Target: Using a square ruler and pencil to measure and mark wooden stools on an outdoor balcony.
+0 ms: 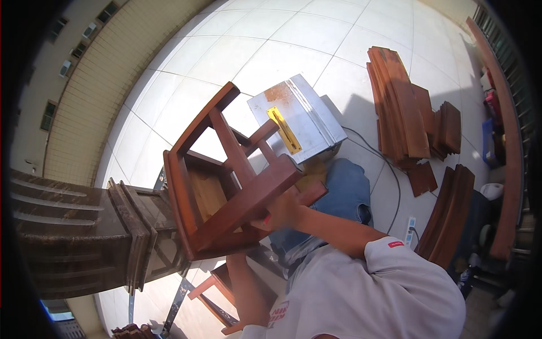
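A reddish-brown wooden chair frame point(237, 195), tilted, is held up in front of me. It has thick legs, crossing rails and a paler wood panel point(208, 192) inside. My right hand point(284, 210) is closed round one of its lower members, near the leg end. A small bit of red shows by the fingers, too small to name. My left hand reaches up to the frame's near lower edge from below; the forearm point(248, 294) shows, but the fingers are hidden behind the wood. Just beyond the frame stands a metal-topped table saw point(316, 121) with a yellow insert plate point(284, 130).
Stacked reddish-brown boards point(398, 104) lie on the tiled floor at the right, with longer curved pieces point(449, 212) nearer. A black cable point(398, 181) runs past a white power strip point(411, 229). Beside the frame at left stands a dark brown pillar point(68, 231). Another wooden frame point(217, 288) lies below.
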The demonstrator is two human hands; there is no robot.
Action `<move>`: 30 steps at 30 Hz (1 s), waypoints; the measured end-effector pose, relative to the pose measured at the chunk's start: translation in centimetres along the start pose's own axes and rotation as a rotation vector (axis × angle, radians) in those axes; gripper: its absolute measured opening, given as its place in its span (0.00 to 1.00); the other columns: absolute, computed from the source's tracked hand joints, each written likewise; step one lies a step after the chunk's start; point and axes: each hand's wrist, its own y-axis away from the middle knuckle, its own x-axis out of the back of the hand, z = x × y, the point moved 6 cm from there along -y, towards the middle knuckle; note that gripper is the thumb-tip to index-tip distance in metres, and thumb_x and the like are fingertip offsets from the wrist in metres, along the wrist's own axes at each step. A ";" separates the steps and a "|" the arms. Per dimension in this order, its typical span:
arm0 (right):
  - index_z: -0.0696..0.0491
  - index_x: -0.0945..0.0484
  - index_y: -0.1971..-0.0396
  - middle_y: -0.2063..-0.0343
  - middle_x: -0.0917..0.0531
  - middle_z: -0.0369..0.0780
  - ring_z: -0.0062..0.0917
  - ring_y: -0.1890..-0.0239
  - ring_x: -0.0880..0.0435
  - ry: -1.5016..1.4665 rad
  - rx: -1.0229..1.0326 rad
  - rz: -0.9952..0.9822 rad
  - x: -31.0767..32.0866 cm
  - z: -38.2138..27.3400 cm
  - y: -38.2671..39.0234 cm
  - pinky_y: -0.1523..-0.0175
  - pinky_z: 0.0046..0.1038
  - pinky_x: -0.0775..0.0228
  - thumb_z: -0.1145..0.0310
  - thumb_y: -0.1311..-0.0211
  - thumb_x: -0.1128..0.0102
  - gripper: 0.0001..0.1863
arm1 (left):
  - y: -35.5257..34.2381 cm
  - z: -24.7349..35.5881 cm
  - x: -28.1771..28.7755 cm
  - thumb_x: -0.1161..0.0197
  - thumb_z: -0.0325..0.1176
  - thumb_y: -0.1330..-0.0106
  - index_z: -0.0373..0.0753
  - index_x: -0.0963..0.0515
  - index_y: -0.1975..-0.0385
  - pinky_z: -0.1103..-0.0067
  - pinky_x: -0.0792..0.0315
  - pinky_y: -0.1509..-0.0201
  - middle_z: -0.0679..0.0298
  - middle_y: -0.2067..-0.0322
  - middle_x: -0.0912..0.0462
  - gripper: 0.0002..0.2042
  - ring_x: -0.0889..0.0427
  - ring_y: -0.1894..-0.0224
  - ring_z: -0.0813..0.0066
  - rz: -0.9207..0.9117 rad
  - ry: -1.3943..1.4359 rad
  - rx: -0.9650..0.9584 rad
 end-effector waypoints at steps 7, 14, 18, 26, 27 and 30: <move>0.46 0.16 0.57 0.59 0.15 0.38 0.37 0.57 0.15 -0.310 -0.031 -0.288 -4.2 3.2 2.4 0.52 0.38 0.23 0.58 0.50 0.27 0.19 | -4.8 -0.8 -2.2 0.39 0.48 0.30 0.37 0.33 0.38 0.65 0.38 0.29 0.56 0.42 0.27 0.27 0.28 0.37 0.60 0.022 0.013 0.081; 0.46 0.17 0.55 0.59 0.15 0.38 0.38 0.57 0.16 -0.231 0.008 -0.271 -4.3 5.7 0.1 0.51 0.39 0.24 0.60 0.45 0.29 0.18 | -7.1 -1.5 -1.4 0.39 0.48 0.30 0.37 0.33 0.38 0.64 0.38 0.29 0.55 0.41 0.27 0.27 0.28 0.37 0.60 0.080 0.014 0.148; 0.47 0.17 0.57 0.59 0.15 0.38 0.38 0.57 0.16 -0.276 -0.124 -0.376 -4.9 7.4 -0.5 0.51 0.38 0.25 0.60 0.44 0.30 0.16 | -8.3 -1.2 -0.7 0.39 0.49 0.30 0.37 0.33 0.38 0.64 0.38 0.29 0.55 0.41 0.27 0.27 0.28 0.37 0.60 0.098 0.001 0.163; 0.47 0.16 0.61 0.64 0.15 0.39 0.37 0.58 0.17 -0.292 -0.333 -0.467 -6.5 10.7 2.3 0.51 0.37 0.26 0.62 0.44 0.31 0.12 | -9.6 -0.8 -1.3 0.40 0.49 0.30 0.37 0.33 0.38 0.64 0.38 0.29 0.55 0.41 0.27 0.27 0.28 0.37 0.59 0.125 0.022 0.133; 0.48 0.16 0.60 0.65 0.15 0.39 0.35 0.61 0.16 -0.271 -0.282 -0.405 -6.3 10.6 2.4 0.55 0.36 0.26 0.64 0.43 0.32 0.12 | -9.4 -0.8 -1.0 0.40 0.49 0.30 0.37 0.33 0.38 0.64 0.38 0.29 0.55 0.41 0.27 0.27 0.28 0.37 0.59 0.131 0.024 0.129; 0.48 0.17 0.59 0.65 0.15 0.39 0.35 0.61 0.16 -0.252 -0.277 -0.370 -6.6 10.7 3.8 0.55 0.36 0.26 0.65 0.44 0.31 0.12 | -9.0 -0.8 -1.1 0.40 0.49 0.30 0.37 0.33 0.38 0.64 0.38 0.29 0.55 0.41 0.27 0.27 0.28 0.37 0.59 0.143 0.030 0.123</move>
